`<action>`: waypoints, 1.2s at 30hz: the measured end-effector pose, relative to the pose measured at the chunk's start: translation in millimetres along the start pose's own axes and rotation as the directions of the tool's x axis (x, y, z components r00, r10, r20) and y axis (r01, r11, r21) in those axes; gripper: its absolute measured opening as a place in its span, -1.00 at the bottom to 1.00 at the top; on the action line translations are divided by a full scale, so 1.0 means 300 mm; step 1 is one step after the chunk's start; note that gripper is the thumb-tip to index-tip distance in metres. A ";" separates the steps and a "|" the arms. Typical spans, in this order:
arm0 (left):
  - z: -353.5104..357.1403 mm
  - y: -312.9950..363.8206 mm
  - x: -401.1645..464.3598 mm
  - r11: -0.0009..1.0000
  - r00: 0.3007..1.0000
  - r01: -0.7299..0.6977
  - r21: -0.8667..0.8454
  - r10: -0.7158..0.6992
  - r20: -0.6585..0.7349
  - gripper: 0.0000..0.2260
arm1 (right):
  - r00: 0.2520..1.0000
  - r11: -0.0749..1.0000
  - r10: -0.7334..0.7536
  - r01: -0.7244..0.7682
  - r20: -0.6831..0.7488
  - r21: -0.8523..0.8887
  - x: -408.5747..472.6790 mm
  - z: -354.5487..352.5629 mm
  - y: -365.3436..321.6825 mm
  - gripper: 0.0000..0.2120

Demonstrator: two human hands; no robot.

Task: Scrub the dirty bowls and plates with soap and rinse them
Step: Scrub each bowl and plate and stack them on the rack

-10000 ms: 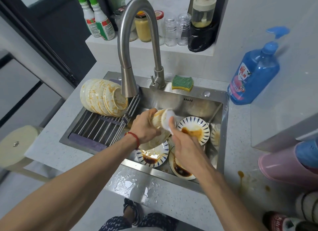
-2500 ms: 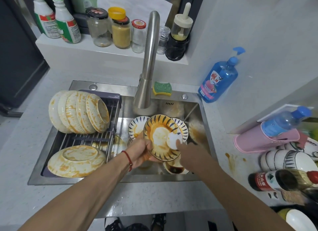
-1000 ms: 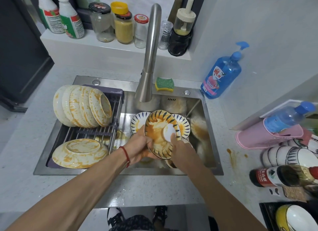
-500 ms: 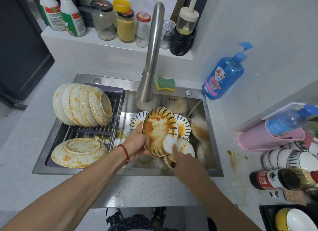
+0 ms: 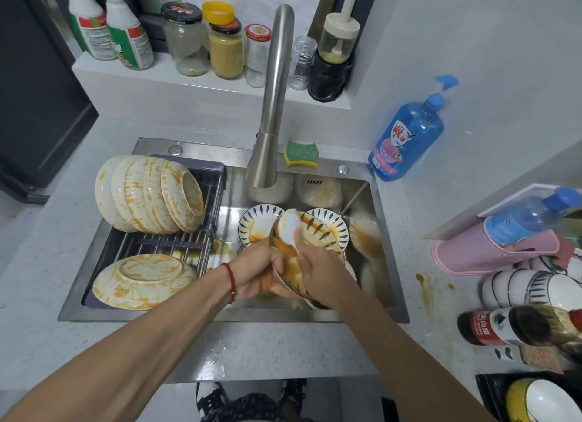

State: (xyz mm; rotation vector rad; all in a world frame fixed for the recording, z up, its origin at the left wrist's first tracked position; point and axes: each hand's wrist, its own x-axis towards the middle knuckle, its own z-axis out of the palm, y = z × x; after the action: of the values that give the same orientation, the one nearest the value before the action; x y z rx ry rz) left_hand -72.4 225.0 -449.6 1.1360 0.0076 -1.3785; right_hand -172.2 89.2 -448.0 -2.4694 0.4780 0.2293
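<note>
Above the steel sink (image 5: pixel 389 248), my left hand (image 5: pixel 256 272) grips the sauce-streaked patterned ceramic plate (image 5: pixel 310 232) tilted rightward; my right hand (image 5: pixel 318 269) pinches the white sponge pad (image 5: pixel 291 228) against its upper face.

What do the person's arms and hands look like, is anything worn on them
Both arms are bare, with no sleeves in view and no gloves. The left hand has a thin red string bracelet at the wrist. The right hand and its wrist carry nothing: no watch, ring or band shows.
</note>
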 end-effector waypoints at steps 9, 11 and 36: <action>-0.016 0.014 0.007 0.998 0.999 0.036 -0.047 -0.036 0.010 -0.45 | 0.996 0.972 -0.036 0.053 0.078 -0.227 -0.001 -0.090 -0.031 -0.46; -0.024 0.027 0.005 0.991 1.000 0.019 -0.136 -0.020 -0.002 -0.57 | 0.987 0.969 -0.081 0.111 0.138 -0.220 -0.027 -0.080 -0.062 -0.47; -0.002 0.051 0.016 0.978 0.928 -0.159 0.138 0.196 -0.316 -0.35 | 0.958 0.926 0.152 -0.052 0.242 -0.375 -0.110 -0.053 0.065 -0.46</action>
State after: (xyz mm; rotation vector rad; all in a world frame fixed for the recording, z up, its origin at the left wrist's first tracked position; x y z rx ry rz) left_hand -59.1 218.6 -443.3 1.4146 0.0672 -1.0274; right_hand -209.2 74.5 -436.6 -2.7157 0.4823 0.7474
